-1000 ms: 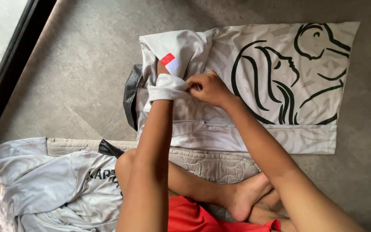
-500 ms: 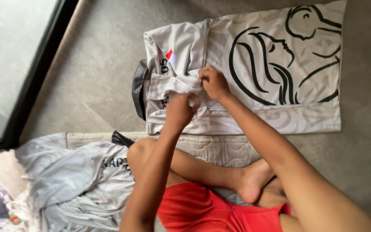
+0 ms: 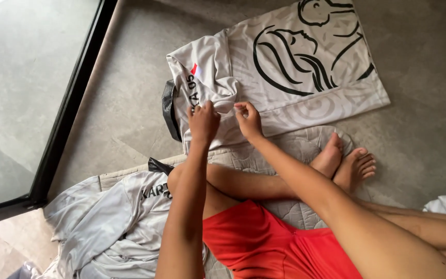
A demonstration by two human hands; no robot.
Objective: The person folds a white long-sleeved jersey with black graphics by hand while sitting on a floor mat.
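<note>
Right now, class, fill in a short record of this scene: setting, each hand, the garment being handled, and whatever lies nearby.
Setting: person seated cross-legged on a grey quilted mat on a grey floor
Left hand: pinching a fold of the white printed jersey with black line drawings
Right hand: pinching the same jersey's cloth beside it
Jersey state: lying flat, sleeve end bunched
Nearby: crumpled pale grey shirt by the left knee; black-framed glass door
Clothing: red shorts
</note>
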